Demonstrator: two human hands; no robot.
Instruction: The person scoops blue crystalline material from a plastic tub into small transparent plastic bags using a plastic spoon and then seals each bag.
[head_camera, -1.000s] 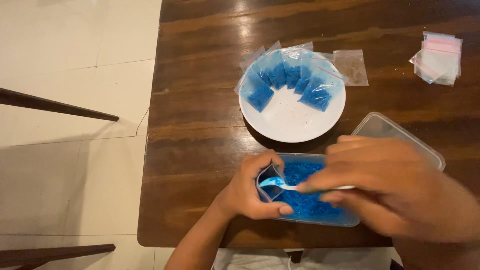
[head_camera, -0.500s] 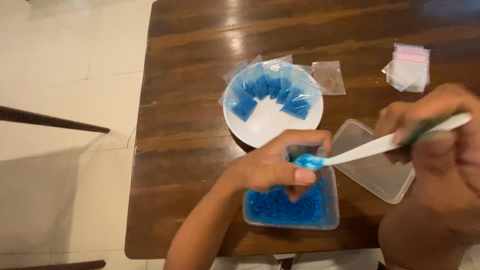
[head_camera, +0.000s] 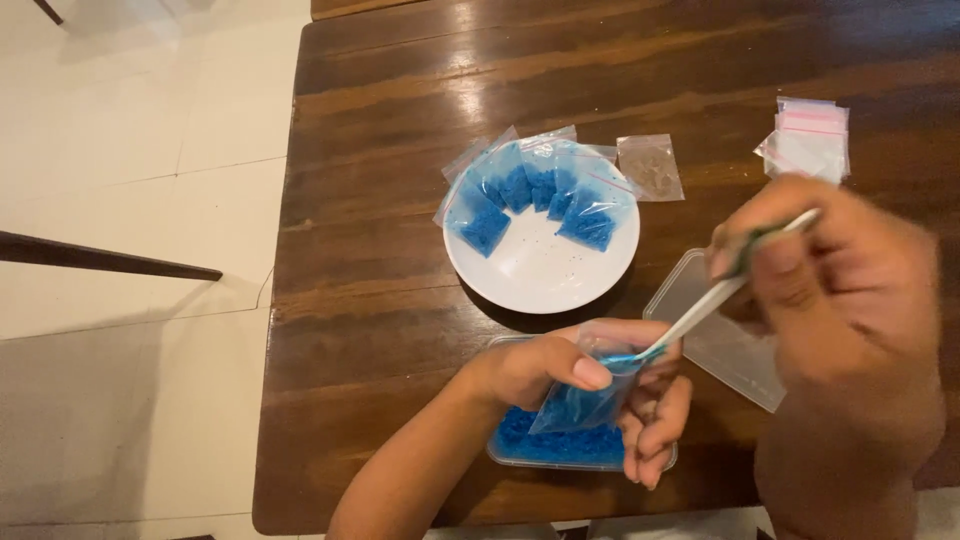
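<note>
Near the desk's front edge, a small zip bag (head_camera: 585, 400) is pinched open by the left hand (head_camera: 560, 375) directly above the blue-granule container (head_camera: 560, 447), so spills fall back, while a white plastic spoon (head_camera: 700, 310), gripped by the right hand (head_camera: 840, 290), is tipped into its mouth.

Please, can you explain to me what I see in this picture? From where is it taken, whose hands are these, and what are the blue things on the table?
A camera on a person's head looks down at their own bare hands above a dark wooden table. The left hand holds a small clear bag open. The right hand holds a white spoon, its tip at the bag's mouth. Below sits a clear tub of blue grains, its lid beside it. A white plate carries filled blue bags. Empty bags lie stacked at the far right.
</note>
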